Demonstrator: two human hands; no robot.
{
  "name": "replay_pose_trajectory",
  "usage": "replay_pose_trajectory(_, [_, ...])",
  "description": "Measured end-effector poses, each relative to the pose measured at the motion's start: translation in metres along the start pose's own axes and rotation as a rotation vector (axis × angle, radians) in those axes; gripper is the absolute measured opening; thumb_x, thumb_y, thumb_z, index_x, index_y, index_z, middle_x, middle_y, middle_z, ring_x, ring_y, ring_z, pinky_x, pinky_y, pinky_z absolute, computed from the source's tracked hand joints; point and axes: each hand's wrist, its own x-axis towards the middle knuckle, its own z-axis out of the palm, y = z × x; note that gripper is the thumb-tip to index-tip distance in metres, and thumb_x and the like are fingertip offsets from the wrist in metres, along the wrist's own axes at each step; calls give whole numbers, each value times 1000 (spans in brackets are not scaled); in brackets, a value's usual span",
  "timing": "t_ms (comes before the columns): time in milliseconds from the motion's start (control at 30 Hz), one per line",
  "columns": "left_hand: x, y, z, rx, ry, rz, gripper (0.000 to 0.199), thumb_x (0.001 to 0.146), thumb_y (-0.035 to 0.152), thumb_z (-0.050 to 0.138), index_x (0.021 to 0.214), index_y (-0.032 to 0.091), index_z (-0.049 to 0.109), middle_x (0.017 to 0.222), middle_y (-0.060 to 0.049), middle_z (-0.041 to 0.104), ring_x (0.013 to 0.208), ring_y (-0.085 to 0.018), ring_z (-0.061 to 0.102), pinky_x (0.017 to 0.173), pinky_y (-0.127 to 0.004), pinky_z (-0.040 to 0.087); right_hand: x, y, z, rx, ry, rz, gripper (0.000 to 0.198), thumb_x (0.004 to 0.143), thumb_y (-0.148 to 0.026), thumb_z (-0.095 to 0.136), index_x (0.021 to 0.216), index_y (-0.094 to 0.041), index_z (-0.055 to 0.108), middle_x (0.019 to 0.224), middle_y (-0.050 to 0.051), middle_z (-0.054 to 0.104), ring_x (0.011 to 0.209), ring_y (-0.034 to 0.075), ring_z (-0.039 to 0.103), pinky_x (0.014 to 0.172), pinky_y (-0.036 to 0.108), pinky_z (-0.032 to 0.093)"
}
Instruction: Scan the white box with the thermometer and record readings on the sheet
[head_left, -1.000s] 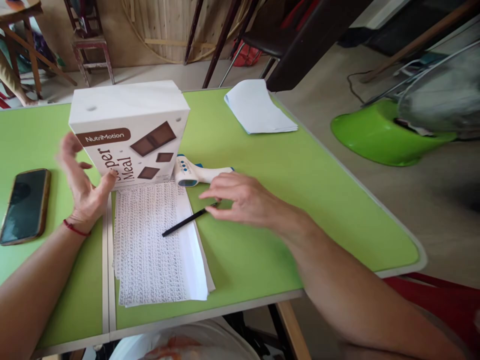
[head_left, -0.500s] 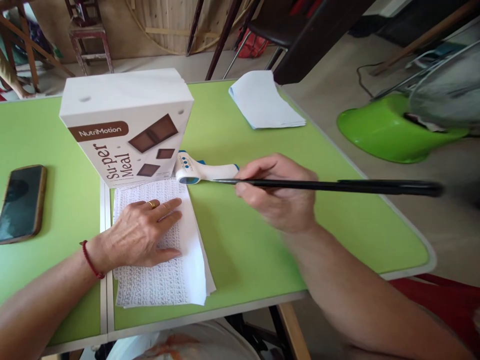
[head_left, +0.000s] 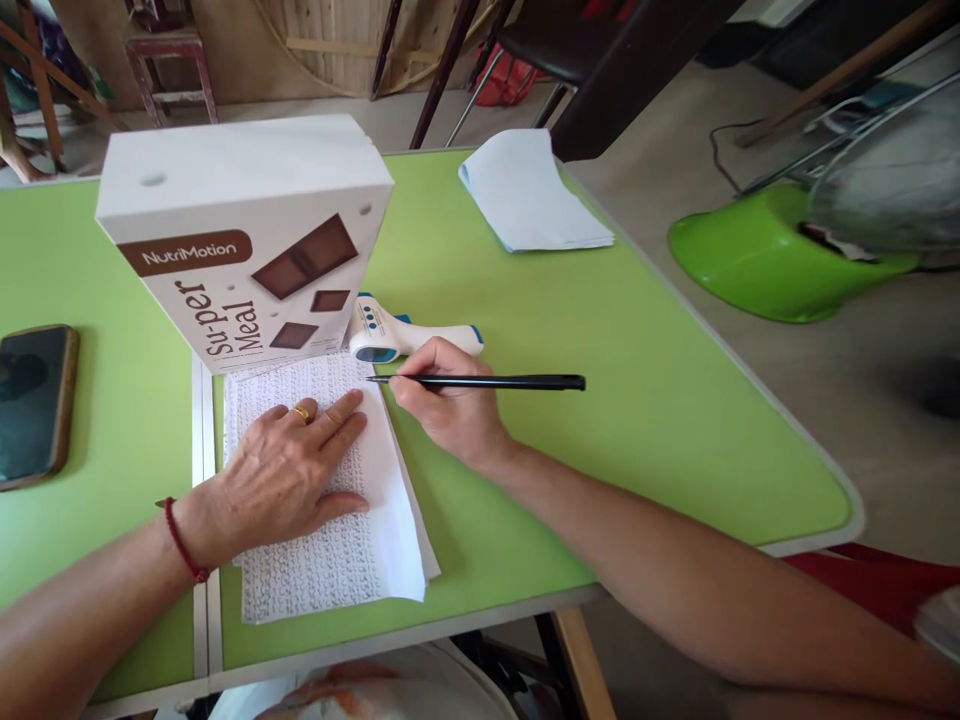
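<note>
My left hand (head_left: 292, 470) lies flat with its fingers apart on a stack of paper (head_left: 315, 580) covered in rows of small handwriting; a blank strip runs down the paper's right side. Pinched in my right hand (head_left: 454, 410) is a slim black pen (head_left: 517, 382), its tip pointing left, at the upper right part of the sheet. Whether the tip touches the paper I cannot tell. Just beyond the right hand lies a white and blue infrared thermometer (head_left: 412, 335). A white NutriMotion box (head_left: 247, 250) stands upright at the top of the paper.
On the left of the green table (head_left: 637, 450) lies a phone (head_left: 34, 405). Folded white paper (head_left: 525, 195) rests near the far edge. A bright green stool (head_left: 750, 260) stands on the floor at right, and a dark chair (head_left: 555, 50) behind the table.
My right hand has moved left with the pen, from over the table beside the thermometer to the paper's upper right. My left hand stays flat on the paper.
</note>
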Motion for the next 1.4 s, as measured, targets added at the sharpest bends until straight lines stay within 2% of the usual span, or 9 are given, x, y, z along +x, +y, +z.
replay_pose_trajectory(167, [0,-3,2,-9,10,11,68,85,61,55,127,8,50,143,-15,39,89,-28,55,68,-42,50,-3,1,1,-91,-38,-110,17,73,-17,53,61,-23,42,50,-7,48,44,9,43,44,23,37])
replay_pose_trajectory(1100, [-2,-2,0,1,-27,15,67,88,59,51,132,8,46,145,-13,37,91,-27,52,71,-42,49,-2,4,1,-33,-116,-161,19,74,-12,52,62,-22,42,50,-8,44,41,6,36,39,21,29])
replay_pose_trajectory(1400, [-1,-3,-2,2,-54,10,66,89,58,51,132,9,46,145,-12,36,93,-27,52,73,-42,49,-3,5,3,-54,-36,-182,18,73,-11,52,62,-22,42,50,-8,45,41,6,37,40,20,31])
